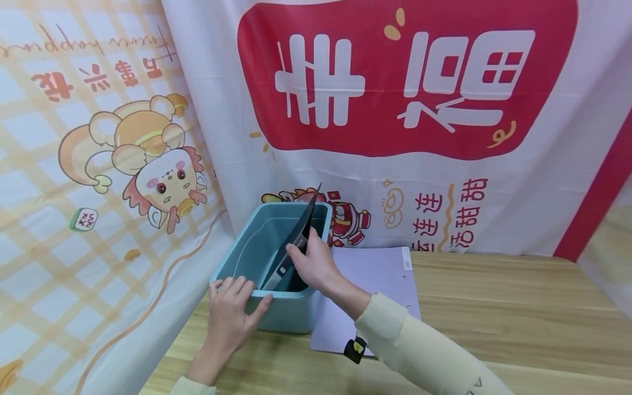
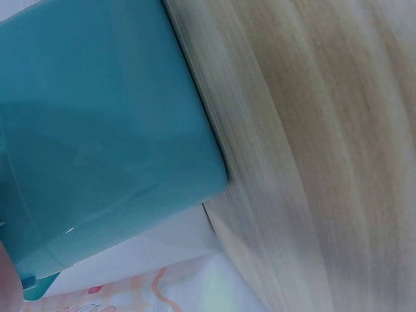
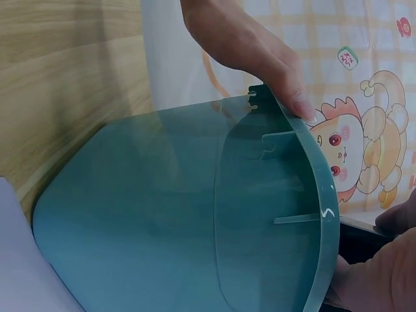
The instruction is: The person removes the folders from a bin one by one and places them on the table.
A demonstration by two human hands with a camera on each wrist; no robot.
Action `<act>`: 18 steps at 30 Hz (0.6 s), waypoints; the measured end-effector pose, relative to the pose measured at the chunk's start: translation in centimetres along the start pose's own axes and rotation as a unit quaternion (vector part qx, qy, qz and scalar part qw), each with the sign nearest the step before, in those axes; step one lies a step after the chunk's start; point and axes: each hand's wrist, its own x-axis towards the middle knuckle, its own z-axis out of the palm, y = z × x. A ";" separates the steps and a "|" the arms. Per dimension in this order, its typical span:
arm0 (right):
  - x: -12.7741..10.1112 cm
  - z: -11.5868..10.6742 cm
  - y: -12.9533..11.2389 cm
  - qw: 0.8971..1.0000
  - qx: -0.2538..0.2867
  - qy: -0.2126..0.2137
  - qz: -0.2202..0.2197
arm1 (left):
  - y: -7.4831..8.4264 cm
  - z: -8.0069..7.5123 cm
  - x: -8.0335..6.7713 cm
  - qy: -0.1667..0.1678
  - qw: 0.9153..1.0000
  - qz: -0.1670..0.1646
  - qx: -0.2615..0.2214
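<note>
A teal plastic bin (image 1: 291, 317) stands upright on the wooden table, and my left hand (image 1: 230, 312) grips its near rim at the left corner, fingers over the edge and thumb along the front. My right hand (image 1: 316, 260) pinches a thin black folder (image 1: 285, 259) with a grey edge strip. The folder leans at a slant inside the bin, its pointed far corner rising above the rim; its lower part is hidden by the walls. In the right wrist view the right fingers (image 3: 374, 283) show just past the bin's rim.
A flat lilac folder (image 1: 370, 285) with a white label lies right of the bin, partly under my right forearm. Printed cloth (image 1: 523, 208) hangs behind the table, and more printed cloth (image 1: 44, 219) hangs on the left. Wooden tabletop (image 1: 503, 307) extends to the right.
</note>
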 end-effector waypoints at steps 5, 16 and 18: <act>0.1 -0.2 -0.1 1.000 0.022 0.012 0.006 | -0.1 0.1 -0.1 -0.001 1.000 -0.003 0.000; 0.5 -1.2 -0.1 0.998 0.050 0.041 -0.007 | 0.1 0.0 -0.1 0.000 1.000 -0.005 0.004; 0.6 -1.3 -0.2 0.998 0.051 0.046 -0.007 | 0.1 0.0 -0.1 0.001 1.000 -0.004 0.005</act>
